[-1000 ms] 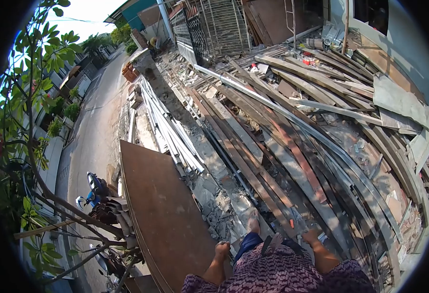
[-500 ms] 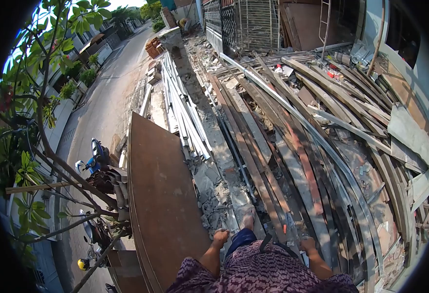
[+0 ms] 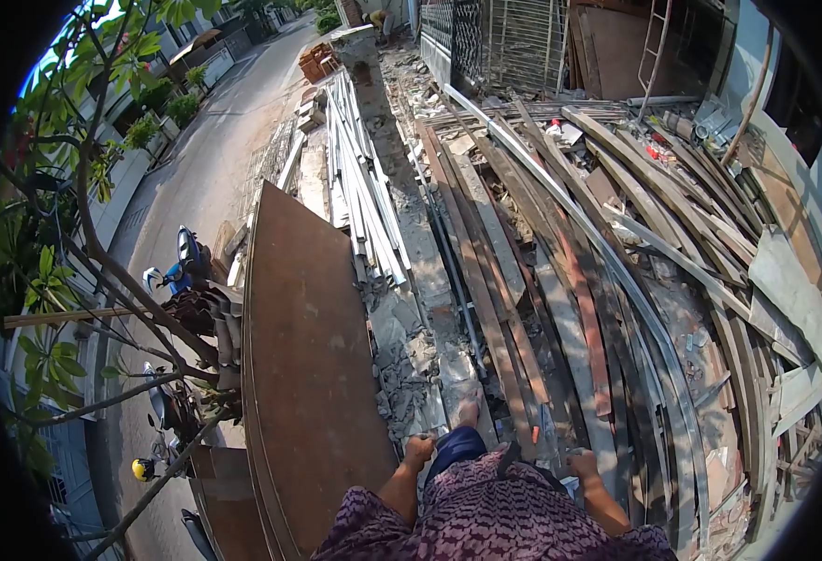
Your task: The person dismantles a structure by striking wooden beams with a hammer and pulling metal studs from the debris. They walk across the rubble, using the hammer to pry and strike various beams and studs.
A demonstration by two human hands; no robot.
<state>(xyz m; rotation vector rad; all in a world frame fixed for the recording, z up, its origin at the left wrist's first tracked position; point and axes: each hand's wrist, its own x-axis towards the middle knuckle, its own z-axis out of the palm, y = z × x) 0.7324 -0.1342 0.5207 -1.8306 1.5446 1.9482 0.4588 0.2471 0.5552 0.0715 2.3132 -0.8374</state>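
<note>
Green shrubs (image 3: pixel 182 108) edge the grey road (image 3: pixel 228 126); a blue motorbike (image 3: pixel 179 275) stands nearer.

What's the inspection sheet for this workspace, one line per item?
Surface: rubble ground, uneven, strewn with broken pieces.
Things at hand: brown board beside the left hand; long planks nearest the right hand.
Clutter: white strips in a loose bundle; grey sheet at far right.
Grip: fingers of both hands look curled; whether they hold anything, cannot tell.
Cables: none identifiable for certain.
Surroundings: road and tree at left; metal gate beyond.
</note>
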